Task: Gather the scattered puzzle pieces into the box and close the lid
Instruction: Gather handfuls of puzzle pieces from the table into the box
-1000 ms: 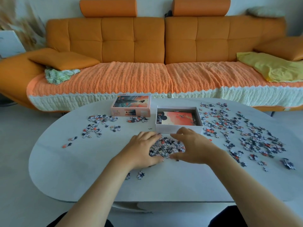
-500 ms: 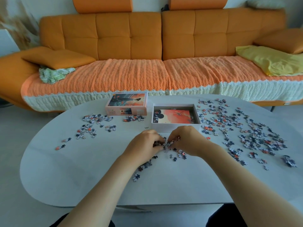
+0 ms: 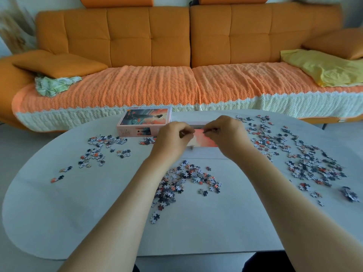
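Observation:
The open white puzzle box (image 3: 204,154) stands at the table's middle, an orange picture on its floor. My left hand (image 3: 173,138) and my right hand (image 3: 224,132) hover side by side over it, fingers curled around puzzle pieces, and one small piece is falling by the box's front wall. The box lid (image 3: 144,122), printed with a sunset picture, lies to the left of the box. Loose pieces lie in a pile in front of the box (image 3: 186,179), scattered to the left (image 3: 100,148) and spread widely to the right (image 3: 306,158).
The table (image 3: 59,222) is a pale oval with its near edge at my lap. Behind it runs an orange sofa (image 3: 188,46) with a knitted cover, cushions, a green cloth at left and a yellow cloth at right.
Both hands scooped pieces from the pile in front of the box, lifted away from the table and moved forward over the open box.

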The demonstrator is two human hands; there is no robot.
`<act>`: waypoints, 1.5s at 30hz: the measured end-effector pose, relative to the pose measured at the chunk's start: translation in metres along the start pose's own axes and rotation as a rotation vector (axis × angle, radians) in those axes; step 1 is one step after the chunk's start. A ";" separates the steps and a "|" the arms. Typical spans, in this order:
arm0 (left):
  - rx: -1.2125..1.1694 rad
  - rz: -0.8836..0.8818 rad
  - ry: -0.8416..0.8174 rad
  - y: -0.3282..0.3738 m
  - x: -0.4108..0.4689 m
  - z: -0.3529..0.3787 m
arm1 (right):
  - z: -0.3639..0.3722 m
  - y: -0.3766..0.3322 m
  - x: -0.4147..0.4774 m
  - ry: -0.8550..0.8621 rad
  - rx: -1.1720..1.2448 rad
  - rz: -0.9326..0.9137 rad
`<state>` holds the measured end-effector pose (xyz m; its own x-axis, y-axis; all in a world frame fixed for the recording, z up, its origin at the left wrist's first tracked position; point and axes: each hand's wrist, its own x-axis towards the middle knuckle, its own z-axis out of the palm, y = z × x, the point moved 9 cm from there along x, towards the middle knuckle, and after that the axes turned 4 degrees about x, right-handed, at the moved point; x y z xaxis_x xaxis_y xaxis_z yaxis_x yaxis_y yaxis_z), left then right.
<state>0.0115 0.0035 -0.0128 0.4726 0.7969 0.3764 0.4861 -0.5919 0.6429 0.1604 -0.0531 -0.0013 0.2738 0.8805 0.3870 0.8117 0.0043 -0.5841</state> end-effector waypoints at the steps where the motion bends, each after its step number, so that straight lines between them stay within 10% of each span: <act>1: 0.005 0.007 0.020 0.000 0.005 0.001 | -0.001 0.002 0.003 0.028 -0.008 -0.011; 17: 0.378 0.243 -0.202 0.001 -0.004 0.041 | 0.046 0.013 -0.010 -0.281 -0.138 -0.072; 22: 0.329 0.240 -0.078 0.000 -0.022 0.011 | 0.017 -0.013 -0.019 -0.016 -0.071 -0.243; 29: 0.295 0.128 -0.100 -0.016 -0.059 -0.021 | 0.045 -0.050 -0.050 -0.282 -0.040 -0.306; 35: 0.405 -0.068 -0.487 -0.053 -0.093 0.002 | 0.083 -0.043 -0.073 -0.481 -0.192 -0.194; 45: 0.316 -0.098 -0.509 -0.045 -0.104 -0.015 | 0.052 -0.032 -0.083 -0.449 -0.114 -0.132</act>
<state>-0.0704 -0.0509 -0.0708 0.6685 0.7381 -0.0911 0.7034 -0.5877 0.3999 0.0846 -0.1013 -0.0516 -0.0649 0.9937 0.0912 0.8829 0.0998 -0.4589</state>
